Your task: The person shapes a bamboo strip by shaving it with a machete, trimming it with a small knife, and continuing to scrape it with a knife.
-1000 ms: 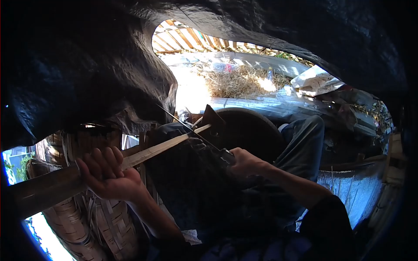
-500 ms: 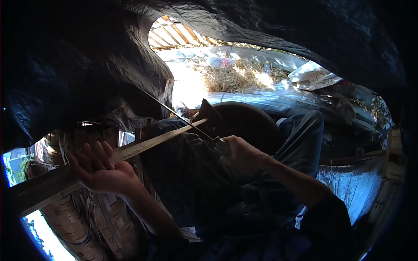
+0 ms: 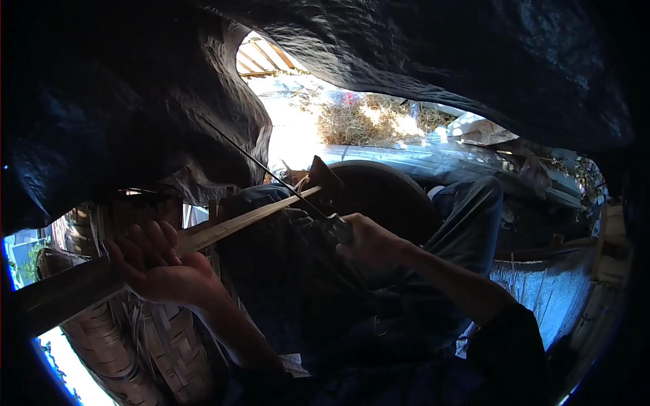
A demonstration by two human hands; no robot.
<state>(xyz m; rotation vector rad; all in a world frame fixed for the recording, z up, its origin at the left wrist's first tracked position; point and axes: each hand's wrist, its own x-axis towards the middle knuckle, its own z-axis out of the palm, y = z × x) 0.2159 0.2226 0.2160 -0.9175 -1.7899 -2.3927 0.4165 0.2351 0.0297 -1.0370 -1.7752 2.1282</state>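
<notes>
My left hand (image 3: 159, 264), palm up with curled fingers, grips a long wooden pole (image 3: 237, 222). The pole slants from the lower left to a narrowed, pale end near the middle. My right hand (image 3: 372, 238) is closed round the handle of a long, thin-bladed knife (image 3: 267, 170). Its blade crosses over the pole's narrow end and points to the upper left. Beside that end, a thin pale strip stands up from the wood. Just behind it is a dark pointed piece (image 3: 325, 179), in front of a dark rounded object (image 3: 386, 196) between my knees.
A woven basket (image 3: 115, 352) stands below the pole at lower left. Dark sheeting (image 3: 135, 101) hangs close overhead and at the left. Dry straw (image 3: 365, 118) lies beyond my legs, with pale sheeting around it. At right is a bluish-white surface (image 3: 542, 291).
The knife and my right hand have shifted slightly left along the pole's end. A thin strip now shows lifted there. My left hand stays almost in place.
</notes>
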